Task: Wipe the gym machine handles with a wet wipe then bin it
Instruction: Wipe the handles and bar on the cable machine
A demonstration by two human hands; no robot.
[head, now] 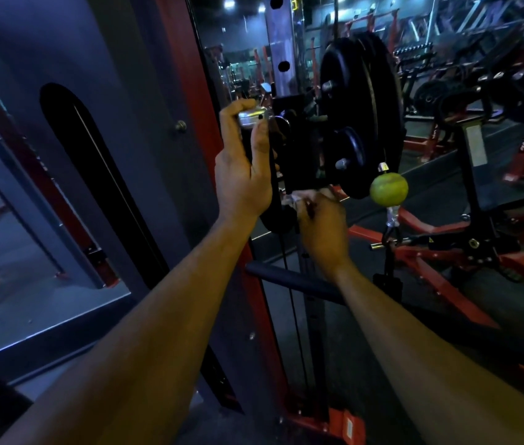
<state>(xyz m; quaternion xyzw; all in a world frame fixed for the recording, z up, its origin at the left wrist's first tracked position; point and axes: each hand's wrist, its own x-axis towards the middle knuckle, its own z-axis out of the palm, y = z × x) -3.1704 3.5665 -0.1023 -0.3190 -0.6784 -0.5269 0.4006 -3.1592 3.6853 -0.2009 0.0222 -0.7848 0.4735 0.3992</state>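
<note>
The left hand [243, 168] is raised, its fingers [233, 115] and thumb curled around the shiny metal end of a black handle [275, 175] that hangs upright on the gym machine. The chrome cap [251, 118] at the handle's top shows between the fingertips and the thumb. Below and to the right, the right hand [323, 220] pinches a small crumpled wet wipe [294, 199] in curled fingers; the wipe sits at the lower part of the handle, touching or just beside it, though the dim light makes the contact hard to tell.

Just behind the hands, black weight plates [360, 117] are stacked on pegs of a steel upright [281, 43] with round holes. A green ball [389, 189] hangs on a cable to the right of the plates, with a clip and strap beneath it. A dark padded bar [292, 279] crosses under the right wrist. A red frame post [263, 300] runs down to the floor [414, 332], which is dark. A mirror panel [29, 252] stands to the left, and red and black machines [479, 220] fill the dim blue-lit room to the right.
</note>
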